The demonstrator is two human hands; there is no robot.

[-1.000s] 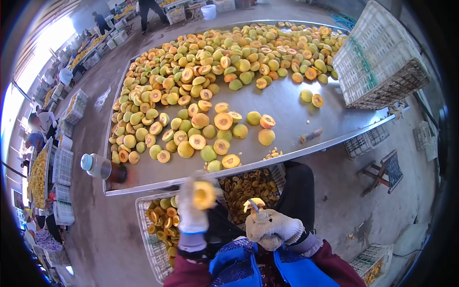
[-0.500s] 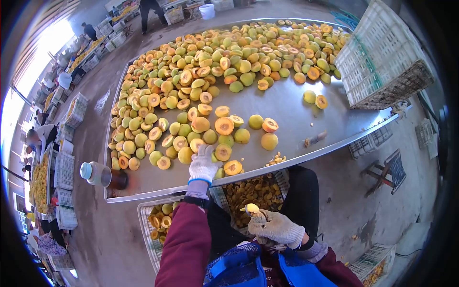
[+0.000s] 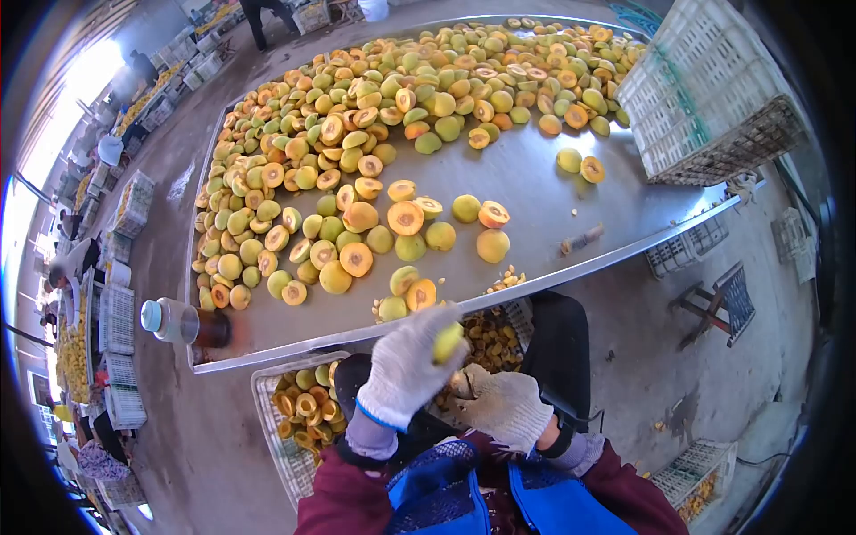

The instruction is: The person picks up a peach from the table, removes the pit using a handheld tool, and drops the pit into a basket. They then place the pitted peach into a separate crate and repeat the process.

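My left hand point(image 3: 412, 364), in a white glove, grips a yellow-green fruit piece point(image 3: 448, 342) just beyond the table's near edge. Close beside it on the right, my gloved right hand point(image 3: 504, 406) is closed around something mostly hidden by its fingers. Many halved fruits point(image 3: 406, 218) lie cut side up or down on the metal table point(image 3: 526, 223). Under the edge, a crate of hollowed halves point(image 3: 308, 406) stands to the left, and darker fruit pieces point(image 3: 492, 339) fill another container behind my hands.
A jar of dark liquid point(image 3: 185, 323) lies at the table's left corner. An empty white crate point(image 3: 704, 98) leans at the right end. A folding stool point(image 3: 720, 305) and a crate point(image 3: 695, 481) stand on the floor at right. People work at tables far left.
My left hand has come back from the fruit on the table, now with a fruit piece in it, to beside my right hand. The yellow piece at my right hand is no longer visible.
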